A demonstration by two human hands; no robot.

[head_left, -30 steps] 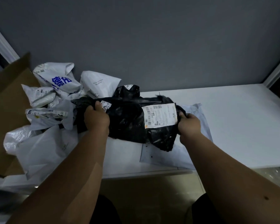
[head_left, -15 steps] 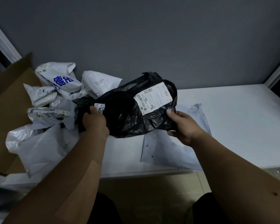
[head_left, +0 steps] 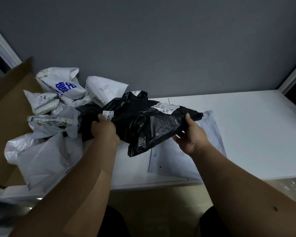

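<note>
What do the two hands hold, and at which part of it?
Both hold one black plastic parcel. The left hand grips its left end, beside a small white label; the right hand grips its right end.

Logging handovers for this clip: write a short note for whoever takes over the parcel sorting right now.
The left hand grips the left end of the black parcel. The right hand holds its right end, thumb on top. The parcel is held just above the white table, label up, partly over a flat white mailer.
Done: black parcel is out of the pile; one mailer lies flat.
Left: probably set it down, then go through the white parcels spilling from the cardboard box.
</note>
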